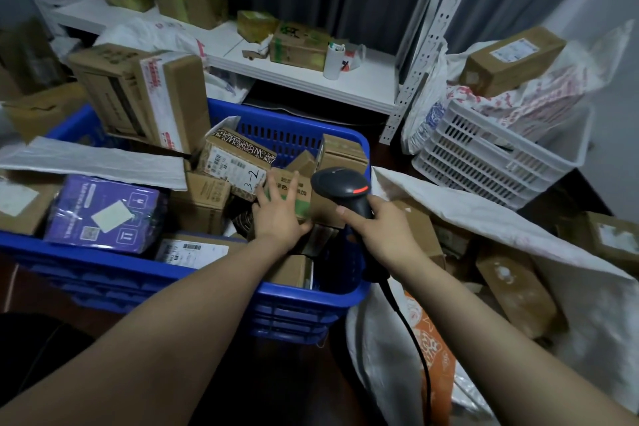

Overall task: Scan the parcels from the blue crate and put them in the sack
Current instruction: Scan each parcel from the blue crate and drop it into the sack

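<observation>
The blue crate (304, 301) in the middle holds several cardboard parcels. My left hand (280, 214) lies on a brown parcel with green print (304, 195) at the crate's right side, fingers spread over its top and thumb at its near edge. My right hand (383, 232) grips the handle of a black barcode scanner (340, 183), its head over the crate's right rim and its red light on. The white woven sack (466, 204) lies open to the right with several brown parcels inside.
A purple box (103, 214) and a parcel marked "3-2" (238, 162) lie in the crate. A white slotted crate (484, 156) stands at the right under a bag and box. A white shelf (311, 79) with boxes runs behind. The scanner cable (415, 349) hangs down.
</observation>
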